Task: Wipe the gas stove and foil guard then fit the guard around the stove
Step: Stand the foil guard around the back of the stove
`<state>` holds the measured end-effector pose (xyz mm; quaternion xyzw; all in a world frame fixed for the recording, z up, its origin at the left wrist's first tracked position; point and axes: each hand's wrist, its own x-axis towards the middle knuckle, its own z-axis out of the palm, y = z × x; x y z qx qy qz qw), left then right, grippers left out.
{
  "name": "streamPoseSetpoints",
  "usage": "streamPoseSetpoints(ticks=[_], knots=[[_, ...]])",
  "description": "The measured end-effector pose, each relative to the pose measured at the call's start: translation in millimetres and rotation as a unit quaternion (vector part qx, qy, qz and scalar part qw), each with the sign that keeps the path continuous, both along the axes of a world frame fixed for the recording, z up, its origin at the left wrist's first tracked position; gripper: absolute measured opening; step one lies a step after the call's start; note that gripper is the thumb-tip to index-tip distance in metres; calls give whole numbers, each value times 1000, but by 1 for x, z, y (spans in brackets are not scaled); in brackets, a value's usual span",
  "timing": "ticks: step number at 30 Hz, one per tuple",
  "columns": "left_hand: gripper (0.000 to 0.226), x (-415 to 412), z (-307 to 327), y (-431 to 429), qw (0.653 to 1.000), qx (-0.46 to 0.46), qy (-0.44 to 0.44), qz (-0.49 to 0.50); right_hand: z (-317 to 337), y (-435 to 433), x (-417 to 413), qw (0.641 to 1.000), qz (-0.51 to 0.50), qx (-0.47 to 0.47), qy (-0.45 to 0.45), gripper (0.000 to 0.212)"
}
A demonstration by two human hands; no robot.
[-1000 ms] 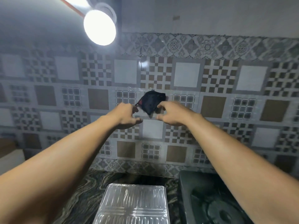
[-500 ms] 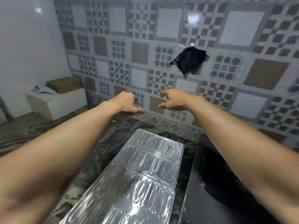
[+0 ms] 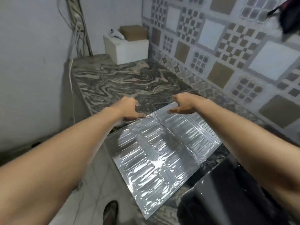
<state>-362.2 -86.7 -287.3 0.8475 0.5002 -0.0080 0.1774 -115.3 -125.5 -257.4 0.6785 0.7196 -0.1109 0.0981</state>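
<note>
The silver foil guard (image 3: 164, 153) lies flat and folded on the marbled counter (image 3: 129, 82), ribbed side up. My left hand (image 3: 129, 109) hovers at its far left corner, fingers curled and apart, holding nothing. My right hand (image 3: 181, 105) hangs just above the guard's far edge with fingers spread, empty. The black gas stove (image 3: 227, 195) sits at the lower right, partly hidden behind my right forearm. A dark cloth (image 3: 289, 15) hangs on the tiled wall at the top right corner.
A white box (image 3: 128, 47) with a brown block (image 3: 134, 32) on top stands at the counter's far end. Cables (image 3: 78, 26) run down the left wall. The counter's left edge drops to the floor, where a foot (image 3: 111, 211) shows.
Both hands let go of the dark cloth, leaving it on the wall, and came down to the far edge of the foil guard. The view swung down and left.
</note>
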Motion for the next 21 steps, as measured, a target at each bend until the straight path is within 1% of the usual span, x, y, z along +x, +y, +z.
streamPoseSetpoints(ticks=[2, 5, 6, 8, 9, 10, 12, 13, 14, 16, 18, 19, 21], knots=[[80, -11, -25, -6, 1000, -16, 17, 15, -30, 10, -8, 1000, 10, -28, -1, 69], [80, -22, -60, -9, 997, -43, 58, 41, -74, 22, -14, 997, 18, -70, 21, 56], [76, -26, -70, -10, 995, -49, 67, 47, -85, 26, -15, 996, 22, -78, 30, 52], [55, -32, -87, -11, 993, -61, 76, 67, -104, 36, -16, 995, 35, -79, 44, 45], [49, -33, -94, -12, 991, -68, 81, 79, -112, 42, -17, 995, 37, -80, 46, 48], [48, -34, -101, -14, 990, -69, 87, 85, -119, 48, -17, 995, 35, -88, 44, 58], [59, -34, -112, -18, 989, -68, 95, 94, -132, 60, -18, 993, 36, -110, 29, 87], [64, -32, -115, -19, 989, -63, 95, 98, -136, 65, -19, 992, 35, -120, 26, 99], [65, -31, -116, -20, 989, -55, 89, 104, -138, 70, -20, 991, 34, -126, 28, 105], [64, -27, -115, -20, 988, -49, 76, 122, -140, 78, -22, 990, 35, -134, 31, 107], [56, -23, -110, -17, 988, -39, 62, 139, -140, 83, -25, 992, 42, -121, 11, 104], [50, -21, -107, -15, 987, -36, 53, 148, -140, 84, -25, 993, 45, -107, 7, 100], [42, -18, -99, -10, 985, -36, 27, 165, -136, 84, -25, 996, 46, -76, 26, 83]])
